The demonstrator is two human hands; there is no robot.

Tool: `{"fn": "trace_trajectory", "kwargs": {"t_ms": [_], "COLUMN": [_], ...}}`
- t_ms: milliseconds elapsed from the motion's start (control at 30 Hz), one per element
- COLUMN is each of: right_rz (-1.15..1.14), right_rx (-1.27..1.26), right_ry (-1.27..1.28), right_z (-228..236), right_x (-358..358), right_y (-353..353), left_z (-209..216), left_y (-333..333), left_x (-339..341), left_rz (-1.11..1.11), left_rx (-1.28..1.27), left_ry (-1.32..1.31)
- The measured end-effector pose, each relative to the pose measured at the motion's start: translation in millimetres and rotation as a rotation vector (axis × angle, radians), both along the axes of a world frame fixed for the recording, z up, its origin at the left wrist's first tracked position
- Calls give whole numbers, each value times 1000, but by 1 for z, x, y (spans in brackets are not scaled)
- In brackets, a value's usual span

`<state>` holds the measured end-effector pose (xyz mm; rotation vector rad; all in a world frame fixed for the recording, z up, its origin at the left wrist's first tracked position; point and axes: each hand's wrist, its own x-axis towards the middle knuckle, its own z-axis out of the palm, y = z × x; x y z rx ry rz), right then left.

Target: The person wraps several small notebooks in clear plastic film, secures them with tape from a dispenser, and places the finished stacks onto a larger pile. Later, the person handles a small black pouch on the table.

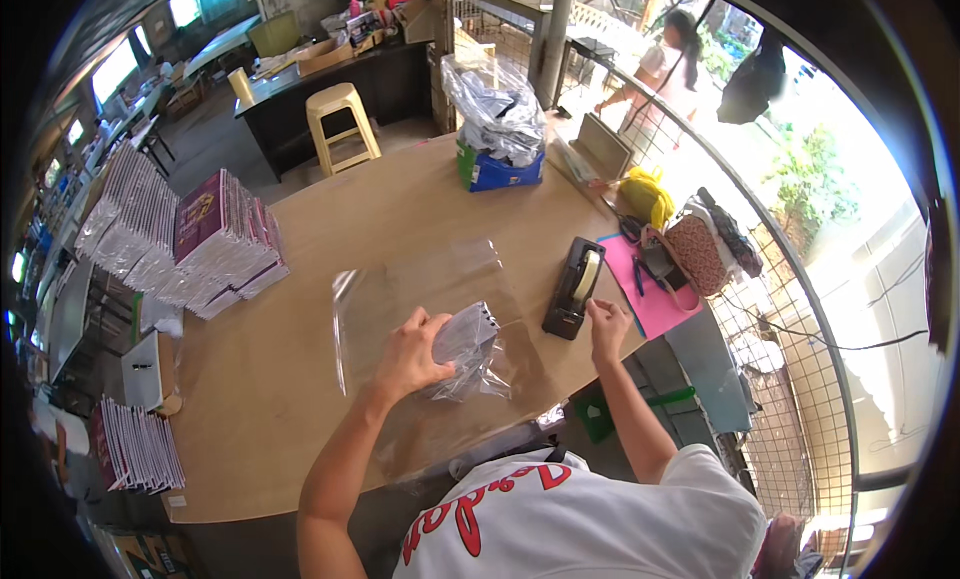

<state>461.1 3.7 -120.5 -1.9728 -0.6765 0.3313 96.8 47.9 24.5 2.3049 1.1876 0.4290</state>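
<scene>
Crumpled clear plastic (466, 345), black tape dispenser (568, 301)

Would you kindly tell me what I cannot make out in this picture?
- Head view: what the right hand pinches, if anything, is too small to tell.
- Head view: crumpled clear plastic hides the inside of the blue-and-green box.
- Head view: the lower edge cuts off the white shirt.

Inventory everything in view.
Table: 1, brown, centre
Plastic sheet: 1, clear, on table
Packet: 1, greyish, on sheet
Tape dispenser: 1, black, right
Booklets: many, purple-white, stacked left
Box: 1, blue-green, far edge
Paper: 1, pink, right edge
Bundle: 1, yellow, behind paper
Pouch: 1, reddish, beside paper
Stool: 1, cream, beyond table
Background clutter: uncountable, mixed, far
Bystander: 1, light top, upper right
Left hand: 1, bare, at packet
Right hand: 1, bare, by dispenser
</scene>
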Motion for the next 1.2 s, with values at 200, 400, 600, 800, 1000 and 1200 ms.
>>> {"fn": "trace_trajectory", "kwargs": {"t_ms": [200,400,600,800,1000,1200], "right_rz": [190,-215,502,757,1120,937], "right_rx": [-2,128,470,209,-545,416], "right_ry": [558,1227,1191,493,552,1730], "right_z": [-12,-56,27,-10,-51,-4], "right_x": [-3,-71,-173,-202,-203,-177], "right_y": [18,-20,-52,-26,-64,-51], "left_z": [-2,-3,-6,-6,-14,-54], "left_y": [3,2,5,8,2,-70], "left_x": [-4,-5,-10,-7,28,-42], "left_rz": [-7,-10,-40,-54,136,380], "left_rx": [14,19,26,37,85,-169], "left_ry": [17,-5,65,28,22,-1006]}}
